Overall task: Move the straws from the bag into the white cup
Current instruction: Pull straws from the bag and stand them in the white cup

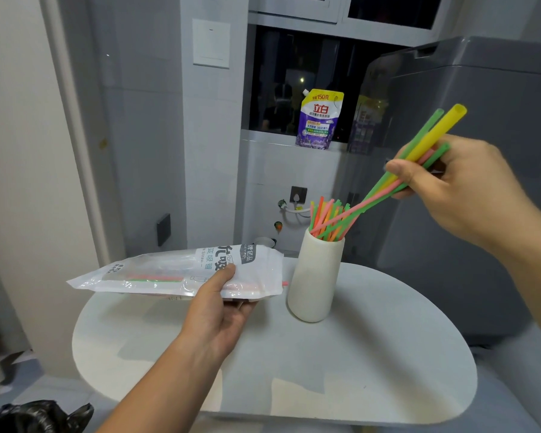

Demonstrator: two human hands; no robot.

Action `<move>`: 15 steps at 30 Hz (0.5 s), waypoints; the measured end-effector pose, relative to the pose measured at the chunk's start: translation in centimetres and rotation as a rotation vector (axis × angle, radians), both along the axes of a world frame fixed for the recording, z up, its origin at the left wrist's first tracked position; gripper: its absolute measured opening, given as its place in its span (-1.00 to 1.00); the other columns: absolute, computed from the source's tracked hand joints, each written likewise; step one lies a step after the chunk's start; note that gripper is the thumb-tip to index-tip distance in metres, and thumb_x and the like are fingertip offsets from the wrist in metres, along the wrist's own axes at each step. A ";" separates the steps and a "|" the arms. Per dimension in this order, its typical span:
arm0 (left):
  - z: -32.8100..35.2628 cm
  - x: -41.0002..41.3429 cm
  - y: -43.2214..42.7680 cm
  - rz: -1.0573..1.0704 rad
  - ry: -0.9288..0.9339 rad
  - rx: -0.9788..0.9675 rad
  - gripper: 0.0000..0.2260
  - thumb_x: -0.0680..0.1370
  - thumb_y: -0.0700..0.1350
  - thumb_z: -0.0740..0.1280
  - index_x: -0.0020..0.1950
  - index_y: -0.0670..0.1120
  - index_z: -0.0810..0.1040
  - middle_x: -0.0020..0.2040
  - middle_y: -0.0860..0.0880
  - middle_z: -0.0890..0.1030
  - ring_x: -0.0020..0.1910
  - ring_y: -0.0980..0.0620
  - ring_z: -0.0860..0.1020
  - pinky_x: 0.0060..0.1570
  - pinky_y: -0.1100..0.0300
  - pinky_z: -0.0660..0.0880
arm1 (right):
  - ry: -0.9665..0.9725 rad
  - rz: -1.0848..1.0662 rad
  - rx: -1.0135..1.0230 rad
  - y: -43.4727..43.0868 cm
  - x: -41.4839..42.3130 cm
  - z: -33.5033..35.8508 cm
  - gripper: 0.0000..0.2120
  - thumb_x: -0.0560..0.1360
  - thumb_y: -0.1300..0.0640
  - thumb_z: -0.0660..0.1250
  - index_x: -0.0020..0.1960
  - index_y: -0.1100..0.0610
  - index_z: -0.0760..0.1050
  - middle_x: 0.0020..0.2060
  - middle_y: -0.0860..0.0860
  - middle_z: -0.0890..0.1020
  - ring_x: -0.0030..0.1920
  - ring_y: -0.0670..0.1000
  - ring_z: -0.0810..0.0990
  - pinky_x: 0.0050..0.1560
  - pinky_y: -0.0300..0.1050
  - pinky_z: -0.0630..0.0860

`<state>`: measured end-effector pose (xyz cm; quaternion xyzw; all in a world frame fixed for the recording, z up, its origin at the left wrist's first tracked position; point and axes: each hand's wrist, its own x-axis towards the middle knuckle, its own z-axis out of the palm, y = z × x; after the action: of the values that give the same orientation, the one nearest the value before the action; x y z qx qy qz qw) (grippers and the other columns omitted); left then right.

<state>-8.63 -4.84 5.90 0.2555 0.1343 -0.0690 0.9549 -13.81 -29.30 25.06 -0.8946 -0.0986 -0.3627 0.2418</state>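
Observation:
A tall white cup stands on the round white table, with several orange, pink and green straws upright in it. My right hand is shut on a tilted bundle of green, yellow and pink straws, whose lower tips reach down into the cup's mouth. My left hand holds the clear plastic straw bag flat above the table, left of the cup. A few pink and green straws show inside the bag, and one pink tip pokes out of its right end.
A purple detergent pouch stands on the windowsill behind. A large grey appliance rises right of the table. A black plastic bag lies on the floor at bottom left. A tiled wall with sockets is behind the table.

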 end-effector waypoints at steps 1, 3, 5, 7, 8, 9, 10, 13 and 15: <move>0.1 0.0 0.0 0.000 0.000 0.002 -0.69 0.60 -0.28 0.35 0.35 -0.19 0.56 0.18 -0.18 0.72 0.17 -0.16 0.69 0.17 -0.16 0.60 | 0.002 -0.002 -0.006 0.0 0.1 0.1 -0.78 0.54 -0.02 0.36 0.00 0.13 0.62 -0.18 0.01 0.71 -0.24 -0.10 0.71 -0.12 -0.19 0.61; 0.2 -0.1 0.1 0.000 -0.006 0.004 -0.69 0.60 -0.28 0.35 0.35 -0.19 0.56 0.18 -0.17 0.72 0.15 -0.15 0.69 0.14 -0.15 0.61 | 0.007 -0.003 -0.011 -0.1 0.1 0.2 -0.79 0.54 -0.02 0.36 0.00 0.12 0.63 -0.17 0.00 0.70 -0.25 -0.10 0.71 -0.13 -0.21 0.61; 0.2 0.0 0.2 -0.003 -0.012 0.003 -0.68 0.60 -0.28 0.35 0.36 -0.20 0.55 0.19 -0.18 0.72 0.18 -0.17 0.69 0.21 -0.19 0.59 | 0.008 -0.004 -0.008 -0.5 0.0 0.3 -0.80 0.55 -0.02 0.36 -0.01 0.11 0.63 -0.18 -0.05 0.70 -0.21 -0.19 0.69 -0.21 -0.38 0.57; 0.0 0.1 0.3 -0.001 -0.014 0.002 -0.68 0.60 -0.28 0.36 0.37 -0.20 0.55 0.19 -0.19 0.72 0.20 -0.20 0.68 0.28 -0.24 0.55 | 0.006 -0.007 0.005 -0.7 -0.2 0.2 -0.80 0.54 -0.01 0.36 -0.02 0.11 0.63 -0.20 -0.09 0.69 -0.17 -0.28 0.66 -0.24 -0.50 0.51; -0.1 0.2 0.3 0.000 -0.016 0.000 -0.68 0.60 -0.28 0.36 0.37 -0.21 0.55 0.19 -0.20 0.72 0.21 -0.22 0.67 0.29 -0.26 0.53 | 0.004 -0.009 0.011 -0.8 -0.3 0.2 -0.81 0.54 -0.01 0.36 -0.03 0.11 0.63 -0.20 -0.09 0.68 -0.16 -0.30 0.65 -0.25 -0.53 0.49; -0.2 0.3 0.3 0.000 -0.017 -0.002 -0.68 0.60 -0.28 0.36 0.36 -0.21 0.55 0.20 -0.20 0.72 0.22 -0.23 0.67 0.30 -0.28 0.52 | 0.001 -0.009 0.015 -0.9 -0.4 0.1 -0.81 0.54 -0.01 0.36 -0.03 0.11 0.63 -0.20 -0.09 0.68 -0.15 -0.30 0.64 -0.26 -0.53 0.48; -0.2 0.3 0.2 0.000 -0.014 -0.002 -0.68 0.60 -0.28 0.36 0.36 -0.21 0.55 0.20 -0.21 0.71 0.23 -0.25 0.66 0.31 -0.29 0.51 | -0.003 -0.008 0.019 -1.0 -0.4 0.0 -0.81 0.54 -0.01 0.36 -0.03 0.11 0.63 -0.19 -0.08 0.68 -0.15 -0.30 0.64 -0.26 -0.53 0.48; -0.3 0.3 0.1 0.001 -0.019 -0.009 -0.67 0.59 -0.29 0.36 0.36 -0.22 0.54 0.21 -0.22 0.71 0.24 -0.27 0.65 0.31 -0.31 0.51 | -0.008 0.002 0.024 -1.2 -0.4 0.0 -0.82 0.53 -0.01 0.37 -0.03 0.09 0.63 -0.19 -0.10 0.68 -0.15 -0.27 0.66 -0.24 -0.51 0.50; -0.3 0.3 0.0 0.001 -0.017 -0.001 -0.68 0.60 -0.28 0.36 0.36 -0.22 0.55 0.21 -0.21 0.71 0.23 -0.24 0.66 0.30 -0.29 0.52 | -0.009 -0.001 0.029 -1.4 -0.3 -0.1 -0.83 0.53 -0.02 0.36 -0.03 0.08 0.62 -0.20 -0.11 0.67 -0.15 -0.29 0.65 -0.25 -0.52 0.49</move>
<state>-8.36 -4.79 5.62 0.2557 0.1263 -0.0663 0.9562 -14.16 -30.66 24.99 -0.8895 -0.0939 -0.3682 0.2540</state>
